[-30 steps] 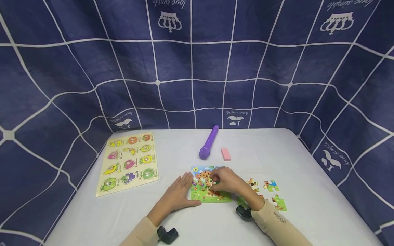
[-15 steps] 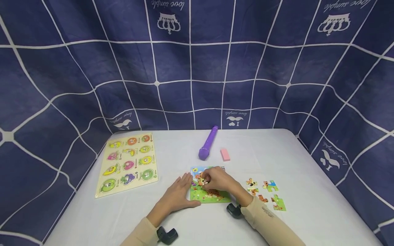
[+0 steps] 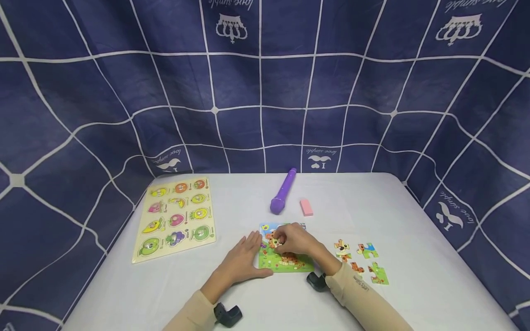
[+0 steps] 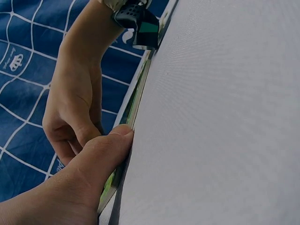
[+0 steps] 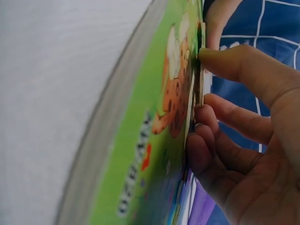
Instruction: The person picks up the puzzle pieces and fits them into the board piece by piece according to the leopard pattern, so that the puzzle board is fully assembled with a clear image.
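Note:
A jigsaw puzzle board [image 3: 271,264] with a spotted-animal picture lies flat in the middle of the table. My left hand [image 3: 241,260] rests along its left side, fingers straight, the thumb against its near edge in the left wrist view. Over the board, my right hand [image 3: 297,240] pinches a thin puzzle piece [image 5: 202,86] between thumb and fingers. In the right wrist view this piece stands almost edge-on, close to the board's surface; whether it lies flush I cannot tell. The right hand hides part of the board's upper right in the head view.
Several loose puzzle pieces [image 3: 378,274] lie right of the board, by the right forearm. Behind the board are a purple toy microphone [image 3: 283,192] and a pink eraser-like block [image 3: 306,207]. A wooden fruit puzzle board [image 3: 188,240] lies at the left. A blue curtain [image 3: 265,82] surrounds the table.
My right hand has moved a little left over the puzzle board with the piece, mostly in the first half second. The left hand keeps its place beside the board.

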Available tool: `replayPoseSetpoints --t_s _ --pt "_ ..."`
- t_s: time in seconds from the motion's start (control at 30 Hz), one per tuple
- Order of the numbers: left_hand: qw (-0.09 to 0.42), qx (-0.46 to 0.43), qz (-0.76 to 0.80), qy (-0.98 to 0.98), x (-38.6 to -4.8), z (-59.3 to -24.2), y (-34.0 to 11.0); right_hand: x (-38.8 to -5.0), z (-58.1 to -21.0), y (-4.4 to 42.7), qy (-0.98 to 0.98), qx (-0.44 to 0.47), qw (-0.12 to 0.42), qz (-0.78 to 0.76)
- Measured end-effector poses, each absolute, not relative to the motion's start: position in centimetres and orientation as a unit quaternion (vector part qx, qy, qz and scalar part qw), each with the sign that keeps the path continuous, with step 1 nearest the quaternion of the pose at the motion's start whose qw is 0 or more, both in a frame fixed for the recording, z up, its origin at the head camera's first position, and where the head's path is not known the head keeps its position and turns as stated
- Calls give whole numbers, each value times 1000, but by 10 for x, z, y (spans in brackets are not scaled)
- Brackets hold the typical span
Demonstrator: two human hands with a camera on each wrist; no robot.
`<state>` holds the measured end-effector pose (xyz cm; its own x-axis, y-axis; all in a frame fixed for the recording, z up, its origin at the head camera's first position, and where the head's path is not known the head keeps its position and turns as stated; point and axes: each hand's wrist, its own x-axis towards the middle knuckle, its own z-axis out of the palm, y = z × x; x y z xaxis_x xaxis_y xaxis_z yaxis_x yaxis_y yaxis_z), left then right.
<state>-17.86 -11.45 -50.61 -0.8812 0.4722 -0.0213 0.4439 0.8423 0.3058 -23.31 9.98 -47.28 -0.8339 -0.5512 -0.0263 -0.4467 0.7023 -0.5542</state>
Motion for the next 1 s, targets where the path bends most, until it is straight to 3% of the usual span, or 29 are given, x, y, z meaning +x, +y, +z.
replayPoseSetpoints --t_s 1.0 --pt "50 236 149 959 -178 -505 -114 -230 -464 88 927 -261 100 -248"
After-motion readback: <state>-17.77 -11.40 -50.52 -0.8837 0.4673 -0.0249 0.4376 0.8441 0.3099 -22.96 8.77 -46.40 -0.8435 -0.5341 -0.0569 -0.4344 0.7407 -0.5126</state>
